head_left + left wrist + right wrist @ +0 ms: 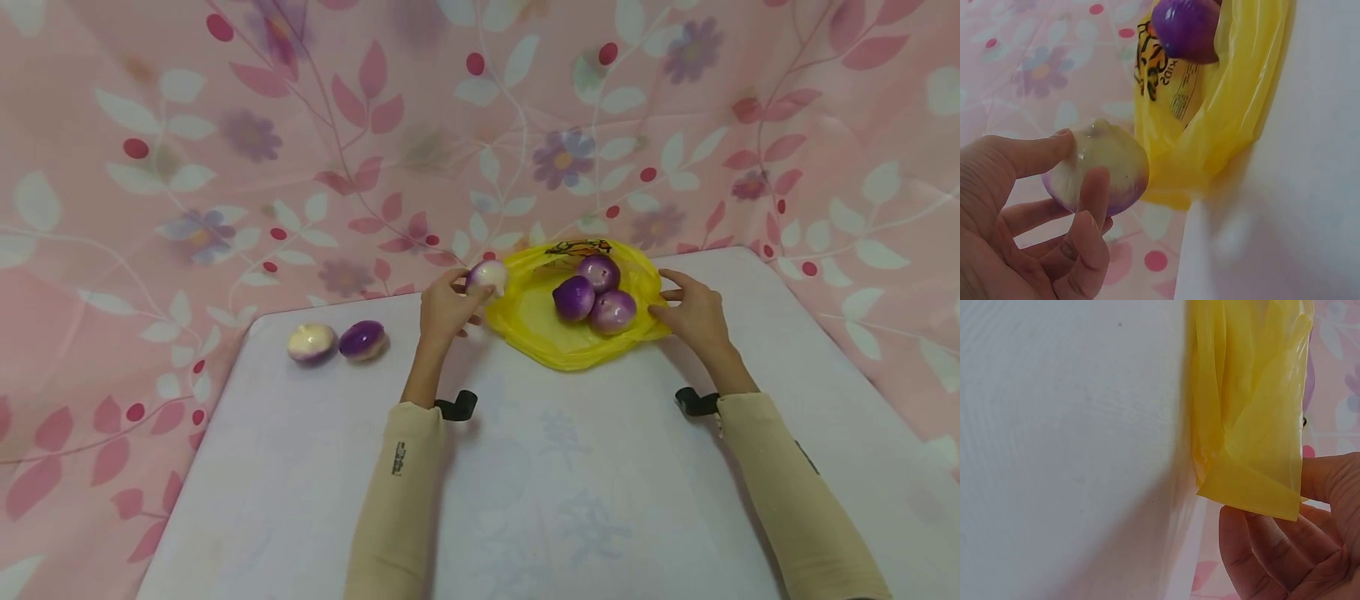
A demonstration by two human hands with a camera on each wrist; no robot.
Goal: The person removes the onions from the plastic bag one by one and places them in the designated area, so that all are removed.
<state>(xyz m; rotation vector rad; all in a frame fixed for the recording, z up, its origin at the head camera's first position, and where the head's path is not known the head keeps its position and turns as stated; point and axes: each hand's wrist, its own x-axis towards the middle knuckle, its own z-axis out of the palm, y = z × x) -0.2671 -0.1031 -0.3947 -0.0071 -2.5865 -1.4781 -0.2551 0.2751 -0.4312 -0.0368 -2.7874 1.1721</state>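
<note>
My left hand [446, 308] grips a glossy white-and-purple onion [1100, 164] between thumb and fingers, at the left rim of a yellow plastic bag [557, 360]. The bag lies with its mouth wide, and three purple onions [574, 298] sit together inside it. At the bag's right side, my right hand [697, 310] pinches the edge of the plastic between thumb and fingers; the right wrist view shows a folded yellow corner [1254, 494] there. Black lettering marks the bag's inner wall in the left wrist view.
Left of the bag, a mostly white onion [311, 343] and a purple onion [363, 341] lie side by side on the white table [525, 492]. A pink flowered cloth [420, 125] hangs behind the table. Both wrists carry black mounts.
</note>
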